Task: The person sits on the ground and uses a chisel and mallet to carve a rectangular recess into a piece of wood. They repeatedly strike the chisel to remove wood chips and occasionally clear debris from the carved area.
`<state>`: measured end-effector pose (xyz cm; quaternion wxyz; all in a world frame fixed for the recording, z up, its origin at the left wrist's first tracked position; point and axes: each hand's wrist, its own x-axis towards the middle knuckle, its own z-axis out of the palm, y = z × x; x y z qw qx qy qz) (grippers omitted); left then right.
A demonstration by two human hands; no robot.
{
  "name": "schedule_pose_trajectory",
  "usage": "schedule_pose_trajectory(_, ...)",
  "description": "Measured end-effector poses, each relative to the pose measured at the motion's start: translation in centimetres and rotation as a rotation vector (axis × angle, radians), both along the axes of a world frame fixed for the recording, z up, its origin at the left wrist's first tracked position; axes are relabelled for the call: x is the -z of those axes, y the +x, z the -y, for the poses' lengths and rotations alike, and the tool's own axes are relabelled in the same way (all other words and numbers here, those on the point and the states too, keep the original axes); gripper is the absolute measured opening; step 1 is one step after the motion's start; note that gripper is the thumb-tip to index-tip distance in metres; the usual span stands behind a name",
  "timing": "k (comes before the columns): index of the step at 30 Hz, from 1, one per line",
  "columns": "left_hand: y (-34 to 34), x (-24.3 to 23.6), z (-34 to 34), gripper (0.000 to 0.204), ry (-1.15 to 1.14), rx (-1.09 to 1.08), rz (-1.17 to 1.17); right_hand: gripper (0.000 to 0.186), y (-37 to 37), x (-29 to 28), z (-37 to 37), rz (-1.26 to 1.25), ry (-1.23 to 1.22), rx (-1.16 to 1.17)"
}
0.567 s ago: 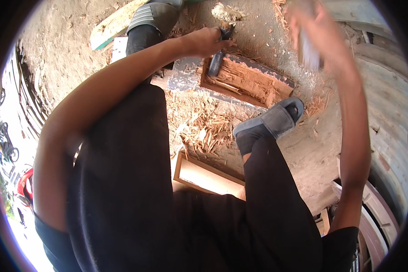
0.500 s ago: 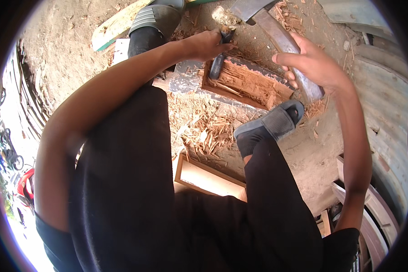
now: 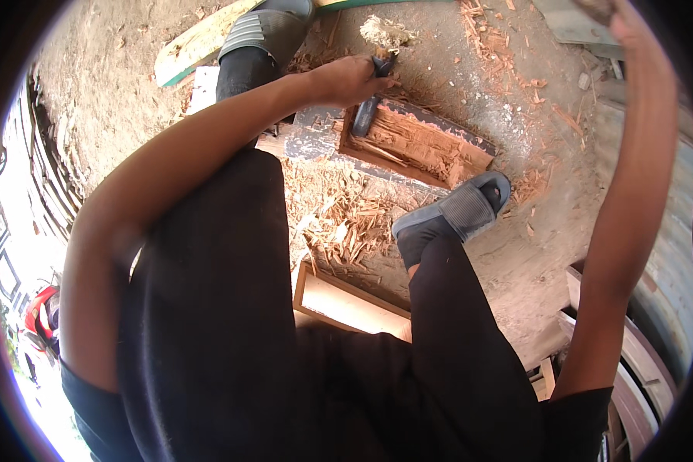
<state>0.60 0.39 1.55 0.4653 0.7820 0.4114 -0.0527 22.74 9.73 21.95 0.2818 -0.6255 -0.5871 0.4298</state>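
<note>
Near the top centre, my left hand [image 3: 348,77] is closed round a dark chisel [image 3: 366,112] with a frayed, pale head [image 3: 385,32]. The chisel's lower part stands in the left end of a rough rectangular hollow [image 3: 416,138] cut in a weathered, peeling wooden block [image 3: 310,131]. At the top right edge my right hand [image 3: 624,25] is raised, slightly blurred, gripping the axe [image 3: 593,9], which is mostly out of view. Loose splinters lie in the hollow and round the block.
My sandalled feet [image 3: 462,204] brace near the block. A wooden box [image 3: 350,300] sits between my legs, by wood shavings [image 3: 339,215]. A green-edged board [image 3: 185,50] lies at top left. Corrugated metal [image 3: 670,269] and stacked boards [image 3: 631,369] line the right side; a red object [image 3: 38,312] is far left.
My right hand has swung up and right with the axe, which came down near the chisel's head half a second ago and is now mostly out of view. My left hand has hardly moved.
</note>
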Motion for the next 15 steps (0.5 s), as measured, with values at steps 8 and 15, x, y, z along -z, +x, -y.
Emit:
schedule_pose_trajectory(8, -1.6, 0.1, -0.1, 0.04, -0.011, 0.016, 0.018, 0.052, -0.4, 4.7, 7.6, -0.166, -0.824, -0.205)
schedule_pose_trajectory(15, -1.0, 0.9, -0.5, 0.054, -0.004, 0.017, -0.065, 0.038, 5.6, -1.1, 0.1, -0.297, -0.14, -0.112)
